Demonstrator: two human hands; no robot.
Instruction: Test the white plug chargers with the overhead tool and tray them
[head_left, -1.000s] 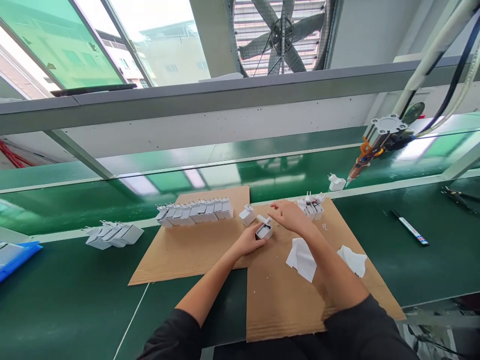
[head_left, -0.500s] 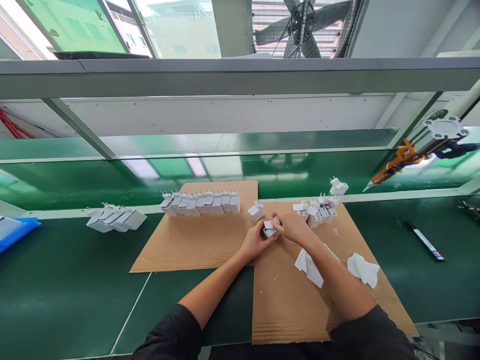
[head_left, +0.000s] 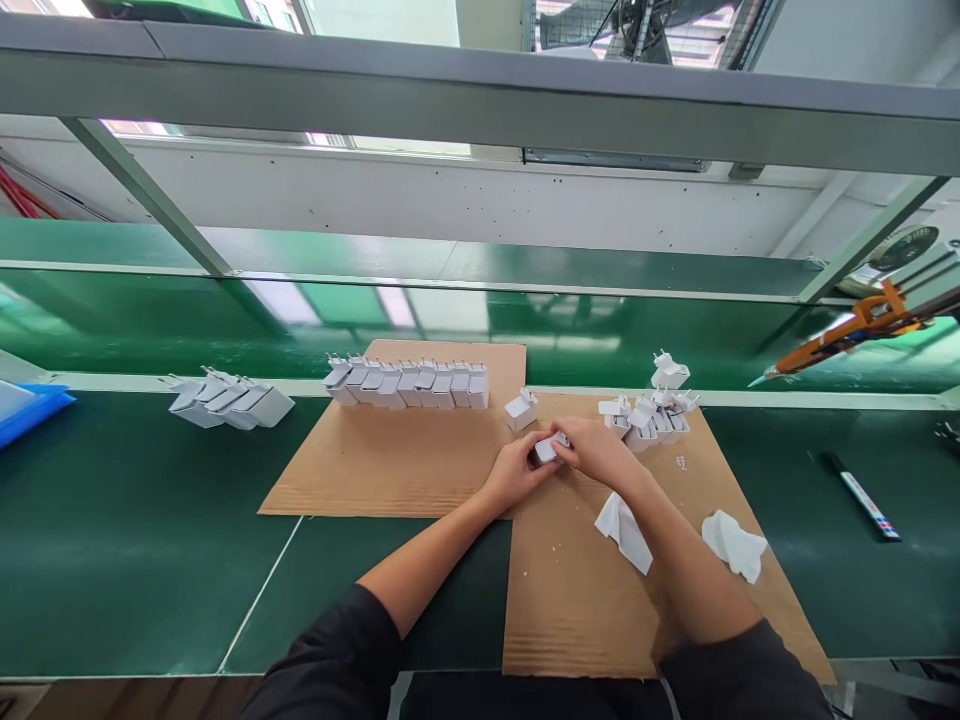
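Between both hands, above the cardboard, is a small white plug adapter [head_left: 545,451]. My left hand [head_left: 516,470] grips it from the left, and my right hand [head_left: 594,450] has its fingers closed on the right side of it. Just behind them a single white adapter [head_left: 520,410] stands on the cardboard sheet [head_left: 420,460]. To the left runs a tight row of white adapters [head_left: 409,384] with prongs up. A looser cluster of adapters [head_left: 651,418] sits behind my right hand, with one more adapter [head_left: 670,372] beyond it.
Slanted adapters [head_left: 231,398] lie on the green table [head_left: 135,530] at left, near a blue tray [head_left: 34,412]. Crumpled white wipes [head_left: 733,545] [head_left: 624,532] lie at right, with a marker [head_left: 862,498] farther out. An orange tool [head_left: 840,335] hangs at back right.
The camera view has tilted downward. The two pieces between my hands now look joined as one closed block, with my right fingers moved onto its right side.
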